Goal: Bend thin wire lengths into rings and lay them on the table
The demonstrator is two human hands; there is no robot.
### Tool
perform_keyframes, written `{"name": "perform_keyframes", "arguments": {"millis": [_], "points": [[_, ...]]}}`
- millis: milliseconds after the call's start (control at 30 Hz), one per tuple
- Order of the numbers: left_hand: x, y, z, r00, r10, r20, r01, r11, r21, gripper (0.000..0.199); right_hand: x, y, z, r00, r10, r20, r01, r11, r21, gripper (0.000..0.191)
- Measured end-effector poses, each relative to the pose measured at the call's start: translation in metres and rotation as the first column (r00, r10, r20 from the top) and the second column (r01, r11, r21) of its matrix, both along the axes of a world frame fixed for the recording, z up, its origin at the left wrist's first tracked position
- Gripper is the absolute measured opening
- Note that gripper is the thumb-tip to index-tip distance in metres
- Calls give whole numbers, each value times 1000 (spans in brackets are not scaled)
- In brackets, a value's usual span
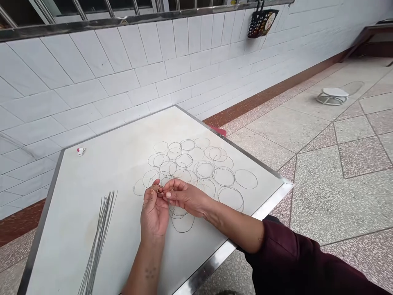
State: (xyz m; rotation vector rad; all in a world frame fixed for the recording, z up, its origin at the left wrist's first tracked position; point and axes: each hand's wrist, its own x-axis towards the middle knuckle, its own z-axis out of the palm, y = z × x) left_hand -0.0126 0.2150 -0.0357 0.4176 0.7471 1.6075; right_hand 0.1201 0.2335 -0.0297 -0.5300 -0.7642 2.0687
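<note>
A thin wire (159,192) is being pinched by the fingertips of the left hand (155,215) and the right hand (190,199) over the wire rings (205,162) on the surface (92,176), control probably being best served while both grips are being set close together.

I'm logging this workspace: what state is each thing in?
Left hand, grip shut
Right hand, grip shut
Thin curved wire, held between both
Thin dark wire rings, round, many overlapping
Straight grey metal wires, loosely bunched
Dark patterned bag, hanging
Low white round stool, upright
</note>
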Motion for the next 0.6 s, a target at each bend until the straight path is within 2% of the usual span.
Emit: {"name": "perform_keyframes", "arguments": {"millis": [100, 233, 400, 600], "points": [[-1, -3, -3, 999, 3, -53, -3, 1000, -11, 13, -11, -1, -11, 993, -89, 76, 79, 990, 120, 23], [-3, -5, -3, 997, 5, -71, -7, 1000, -29, 12, -20, -2, -17, 986, -137, 94, 116, 973, 197, 20], [-2, -8, -4, 998, -4, -58, 0, 998, -62, 17, -19, -5, -16, 966, -202, 162, 158, 955, 252, 15], [-1, -8, -8, 999, -32, -30, 31, 998, -47, 12, -13, -3, -18, 966, -196, 167, 151, 957, 246, 12]]}}
